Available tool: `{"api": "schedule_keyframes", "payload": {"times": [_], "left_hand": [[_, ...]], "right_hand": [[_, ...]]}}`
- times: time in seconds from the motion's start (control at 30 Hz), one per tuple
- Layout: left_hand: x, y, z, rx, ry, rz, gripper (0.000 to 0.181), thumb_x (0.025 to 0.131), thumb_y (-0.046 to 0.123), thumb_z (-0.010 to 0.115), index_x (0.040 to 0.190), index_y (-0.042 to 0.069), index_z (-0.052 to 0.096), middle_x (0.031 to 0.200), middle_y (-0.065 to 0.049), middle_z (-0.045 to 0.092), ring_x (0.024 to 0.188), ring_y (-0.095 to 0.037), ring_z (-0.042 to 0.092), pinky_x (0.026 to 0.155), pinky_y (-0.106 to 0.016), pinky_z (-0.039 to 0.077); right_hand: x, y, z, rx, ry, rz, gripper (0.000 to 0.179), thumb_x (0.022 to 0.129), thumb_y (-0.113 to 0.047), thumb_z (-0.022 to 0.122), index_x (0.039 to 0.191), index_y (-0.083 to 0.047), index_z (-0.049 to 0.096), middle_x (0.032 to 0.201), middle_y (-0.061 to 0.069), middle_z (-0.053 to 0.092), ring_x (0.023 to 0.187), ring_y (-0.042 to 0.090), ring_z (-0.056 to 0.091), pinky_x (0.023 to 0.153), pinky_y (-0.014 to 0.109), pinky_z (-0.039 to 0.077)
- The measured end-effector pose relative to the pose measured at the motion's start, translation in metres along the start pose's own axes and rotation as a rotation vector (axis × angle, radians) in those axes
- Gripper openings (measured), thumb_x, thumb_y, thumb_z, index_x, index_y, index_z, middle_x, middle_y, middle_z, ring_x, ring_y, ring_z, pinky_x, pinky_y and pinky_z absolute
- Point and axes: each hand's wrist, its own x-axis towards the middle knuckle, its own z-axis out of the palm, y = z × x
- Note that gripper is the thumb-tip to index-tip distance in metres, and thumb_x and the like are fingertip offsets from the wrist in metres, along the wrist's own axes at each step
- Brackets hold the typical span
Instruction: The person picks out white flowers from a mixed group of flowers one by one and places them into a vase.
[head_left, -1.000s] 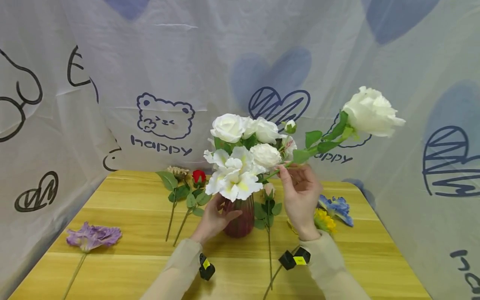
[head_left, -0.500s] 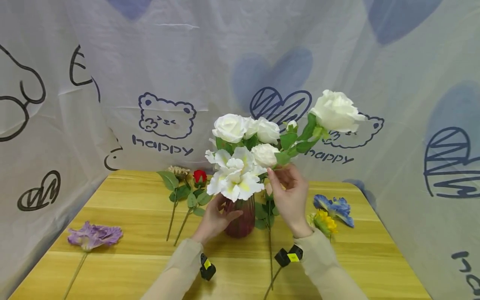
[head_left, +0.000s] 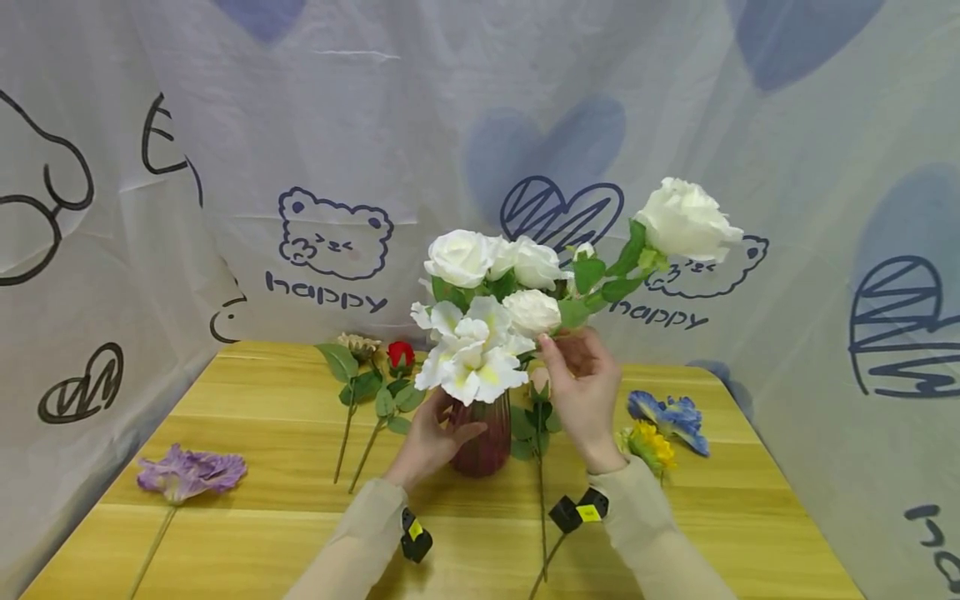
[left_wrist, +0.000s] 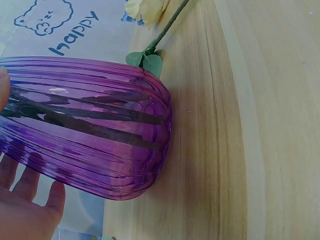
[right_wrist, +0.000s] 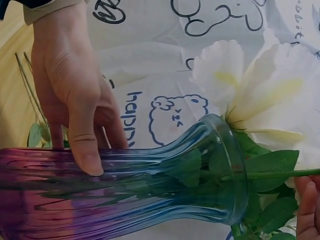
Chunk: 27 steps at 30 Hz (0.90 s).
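A ribbed glass vase (left_wrist: pixel 110 165), purple at its base and bluish at the mouth, stands on the table. My left hand (head_left: pixel 431 442) holds its side, thumb across the front and fingers behind. White roses (head_left: pixel 459 258) and a white ruffled flower with yellow throats (head_left: pixel 474 354) fill the vase; stems show through the glass. My right hand (head_left: pixel 581 383) pinches the stem of a long white rose (head_left: pixel 686 221), which leans out to the right. In the right wrist view, that green stem (right_wrist: pixel 280 174) runs into the vase mouth, with fingertips (right_wrist: pixel 308 210) beside it.
A purple flower (head_left: pixel 191 473) lies at left on the wooden table (head_left: pixel 285 533). Behind the left hand lie a beige flower (head_left: pixel 358 346) and a red rose (head_left: pixel 401 354). At right are a yellow flower (head_left: pixel 651 446) and a blue one (head_left: pixel 673 419). Printed cloth (head_left: pixel 420 108) surrounds the table.
The right hand has moved left toward the vase, bringing the long white rose left with it. Over the last half second its bloom shifted slightly right. The left hand stays on the vase.
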Motion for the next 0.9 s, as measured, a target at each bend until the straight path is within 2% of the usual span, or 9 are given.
{"api": "schedule_keyframes", "payload": {"times": [0.13, 0.2, 0.3, 0.4, 0.5, 0.6, 0.73, 0.9], "left_hand": [[0.0001, -0.0007, -0.0003, -0.003, 0.000, 0.009, 0.061, 0.086, 0.006, 0.079, 0.141, 0.014, 0.054, 0.123, -0.009, 0.064, 0.098, -0.021, 0.053, 0.075, -0.027, 0.043], [0.0002, -0.0006, -0.0004, -0.008, -0.004, 0.011, 0.060, 0.086, 0.007, 0.079, 0.141, 0.014, 0.054, 0.121, -0.010, 0.064, 0.097, -0.021, 0.052, 0.074, -0.027, 0.043], [0.0000, 0.0000, -0.0006, -0.020, -0.010, -0.004, 0.059, 0.086, 0.007, 0.079, 0.140, 0.015, 0.055, 0.118, -0.011, 0.064, 0.095, -0.021, 0.052, 0.072, -0.024, 0.042], [-0.0006, -0.0001, -0.0012, -0.022, -0.010, -0.017, 0.058, 0.086, 0.007, 0.079, 0.138, 0.015, 0.056, 0.116, -0.011, 0.063, 0.092, -0.021, 0.051, 0.070, -0.023, 0.041], [-0.0004, -0.0005, -0.0013, -0.024, -0.008, -0.010, 0.059, 0.086, 0.007, 0.079, 0.139, 0.015, 0.055, 0.119, -0.010, 0.063, 0.095, -0.022, 0.052, 0.071, -0.024, 0.042], [0.0000, -0.0008, -0.0013, -0.023, -0.011, -0.002, 0.060, 0.086, 0.007, 0.079, 0.140, 0.015, 0.054, 0.121, -0.010, 0.064, 0.097, -0.022, 0.052, 0.073, -0.024, 0.042], [-0.0003, -0.0008, -0.0014, -0.022, -0.014, -0.009, 0.060, 0.086, 0.006, 0.079, 0.140, 0.015, 0.055, 0.115, -0.011, 0.063, 0.094, -0.022, 0.051, 0.071, -0.023, 0.041], [-0.0006, -0.0006, -0.0009, -0.019, -0.009, -0.009, 0.059, 0.085, 0.006, 0.079, 0.139, 0.014, 0.055, 0.116, -0.011, 0.063, 0.094, -0.022, 0.051, 0.071, -0.023, 0.041]], "right_hand": [[0.0024, -0.0012, -0.0032, 0.015, 0.026, 0.004, 0.013, 0.093, 0.000, 0.068, 0.095, 0.012, 0.063, 0.085, 0.003, 0.074, 0.073, 0.007, 0.070, 0.065, 0.019, 0.057], [0.0045, -0.0027, -0.0046, 0.028, 0.040, -0.007, 0.014, 0.093, 0.000, 0.067, 0.095, 0.013, 0.062, 0.085, -0.009, 0.072, 0.073, 0.006, 0.069, 0.067, 0.018, 0.057], [0.0069, -0.0048, -0.0059, 0.042, 0.056, -0.036, 0.014, 0.092, 0.003, 0.067, 0.096, 0.015, 0.061, 0.087, -0.015, 0.070, 0.077, 0.003, 0.070, 0.072, 0.016, 0.058], [0.0075, -0.0060, -0.0054, 0.036, 0.053, -0.086, 0.012, 0.091, 0.007, 0.067, 0.097, 0.017, 0.062, 0.089, -0.007, 0.071, 0.081, 0.002, 0.071, 0.077, 0.017, 0.059], [0.0070, -0.0059, -0.0041, 0.003, 0.039, -0.139, 0.010, 0.089, 0.010, 0.067, 0.096, 0.016, 0.063, 0.088, 0.011, 0.072, 0.083, 0.001, 0.071, 0.080, 0.018, 0.060], [0.0063, -0.0048, -0.0026, -0.029, 0.036, -0.177, 0.007, 0.089, 0.009, 0.067, 0.094, 0.014, 0.064, 0.086, 0.026, 0.069, 0.079, 0.004, 0.070, 0.078, 0.018, 0.059], [0.0059, -0.0037, -0.0017, -0.034, 0.065, -0.194, 0.007, 0.090, 0.009, 0.066, 0.095, 0.013, 0.065, 0.085, 0.026, 0.069, 0.077, 0.008, 0.070, 0.076, 0.017, 0.058], [0.0082, -0.0038, -0.0031, -0.014, 0.100, -0.202, 0.013, 0.089, 0.010, 0.066, 0.100, 0.016, 0.063, 0.090, 0.028, 0.069, 0.081, 0.002, 0.070, 0.078, 0.018, 0.059]]}}
